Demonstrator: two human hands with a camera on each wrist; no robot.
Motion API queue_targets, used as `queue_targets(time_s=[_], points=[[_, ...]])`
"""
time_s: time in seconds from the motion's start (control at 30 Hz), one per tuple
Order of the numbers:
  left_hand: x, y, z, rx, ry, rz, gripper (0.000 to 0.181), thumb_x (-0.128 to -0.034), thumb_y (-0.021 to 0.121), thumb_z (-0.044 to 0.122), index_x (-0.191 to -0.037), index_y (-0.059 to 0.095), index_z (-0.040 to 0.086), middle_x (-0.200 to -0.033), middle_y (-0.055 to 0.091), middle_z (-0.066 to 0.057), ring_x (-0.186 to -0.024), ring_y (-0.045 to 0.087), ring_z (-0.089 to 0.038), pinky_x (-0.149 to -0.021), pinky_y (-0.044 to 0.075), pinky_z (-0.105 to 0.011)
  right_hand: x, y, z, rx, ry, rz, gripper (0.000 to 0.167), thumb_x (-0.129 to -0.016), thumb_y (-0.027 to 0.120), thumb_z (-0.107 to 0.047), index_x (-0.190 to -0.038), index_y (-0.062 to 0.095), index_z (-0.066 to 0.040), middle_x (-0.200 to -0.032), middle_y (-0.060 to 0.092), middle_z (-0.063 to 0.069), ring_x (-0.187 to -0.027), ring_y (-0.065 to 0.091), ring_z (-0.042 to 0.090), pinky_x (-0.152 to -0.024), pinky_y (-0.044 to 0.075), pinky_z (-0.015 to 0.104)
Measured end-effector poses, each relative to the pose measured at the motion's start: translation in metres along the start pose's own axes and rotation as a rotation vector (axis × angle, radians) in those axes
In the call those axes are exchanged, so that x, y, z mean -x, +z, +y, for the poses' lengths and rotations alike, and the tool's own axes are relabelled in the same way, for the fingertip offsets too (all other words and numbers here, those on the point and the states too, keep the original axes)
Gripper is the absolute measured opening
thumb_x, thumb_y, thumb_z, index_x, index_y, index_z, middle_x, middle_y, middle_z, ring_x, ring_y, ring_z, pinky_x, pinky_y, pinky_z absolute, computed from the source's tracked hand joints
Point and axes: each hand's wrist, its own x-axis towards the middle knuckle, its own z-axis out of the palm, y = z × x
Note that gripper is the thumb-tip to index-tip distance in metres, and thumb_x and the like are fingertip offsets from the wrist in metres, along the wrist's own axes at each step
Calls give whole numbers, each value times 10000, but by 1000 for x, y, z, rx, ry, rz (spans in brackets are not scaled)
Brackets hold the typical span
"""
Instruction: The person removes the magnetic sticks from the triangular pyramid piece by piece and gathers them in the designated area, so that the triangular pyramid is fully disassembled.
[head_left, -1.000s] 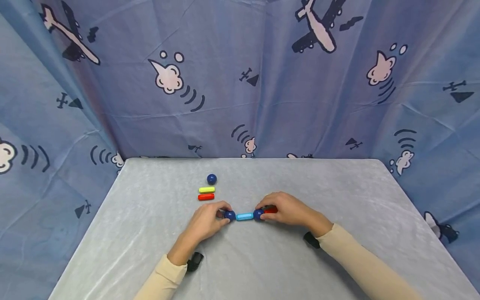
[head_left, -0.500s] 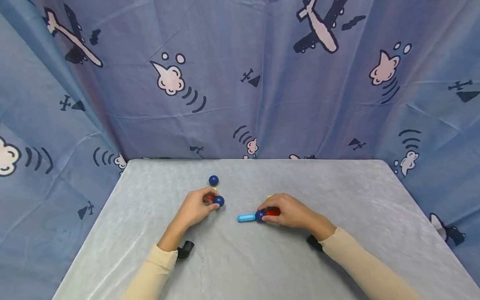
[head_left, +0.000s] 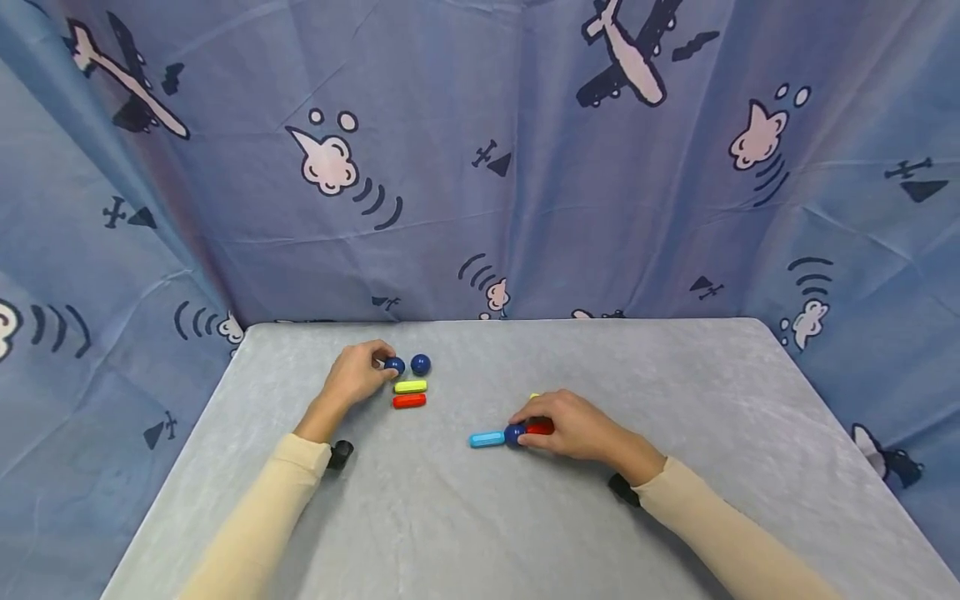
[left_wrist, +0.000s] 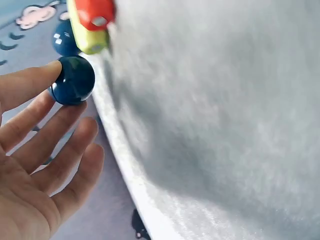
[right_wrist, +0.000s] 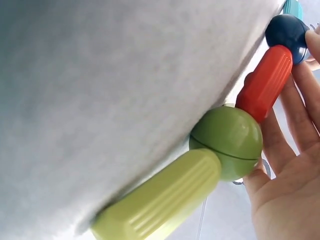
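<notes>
My left hand [head_left: 356,373] pinches a dark blue ball [head_left: 394,366] between thumb and fingers at the table's back left; the left wrist view shows this ball [left_wrist: 73,80] too. Just right of it lies another blue ball [head_left: 421,364]. My right hand [head_left: 572,423] pinches a blue ball [head_left: 514,434] joined to a light blue stick [head_left: 487,439] on its left and a red stick [head_left: 539,427] on its right. In the right wrist view the red stick [right_wrist: 265,82] meets a green ball [right_wrist: 227,142], which joins a yellow-green stick [right_wrist: 160,200].
A yellow stick [head_left: 410,387] and a red stick [head_left: 408,401] lie side by side, in front of the loose blue ball. A patterned blue curtain [head_left: 420,167] hangs behind and beside the grey-white table [head_left: 450,525].
My left hand has carried its blue ball away from the light blue stick's left end, back and to the left, beside the loose ball. My right hand has stayed nearly still.
</notes>
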Motion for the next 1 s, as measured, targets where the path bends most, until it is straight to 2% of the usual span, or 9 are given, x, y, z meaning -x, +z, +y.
queue_targets(time_s=[0.23, 0.5, 0.8, 1.0], points=[[-11, 11, -7, 28, -44, -17, 271, -881, 761, 196, -1123, 709, 89, -1105, 737, -126, -998, 685, -269, -883, 520, -439, 0, 1, 0, -17, 6, -11, 277, -885, 756, -342, -1150, 747, -262, -1049, 734, -129, -880, 617, 37, -797, 523, 245], [-10, 15, -9, 66, -87, 6, 288, -889, 752, 211, -1151, 698, 107, -1133, 732, -130, -1041, 688, -284, -911, 519, -457, -1, 0, 0, -26, 12, -8, 286, -876, 767, -326, -1150, 751, -244, -1051, 741, -109, -876, 632, 62, -786, 530, 247], [-8, 15, -17, 60, -40, 15, 306, -923, 713, 234, -1204, 672, 119, -1193, 710, -116, -1071, 652, -293, -916, 505, -467, -3, 0, 2, -19, -24, 11, 282, -869, 778, -309, -1141, 755, -240, -1043, 743, -110, -869, 634, 42, -774, 525, 224], [-5, 14, -20, 77, -7, -5, 411, -932, 701, 247, -1316, 618, 126, -1265, 682, -123, -1100, 646, -309, -929, 502, -489, -1, 1, 1, -11, -31, 2, 284, -879, 766, -312, -1151, 750, -230, -1055, 746, -93, -877, 641, 57, -771, 526, 238]])
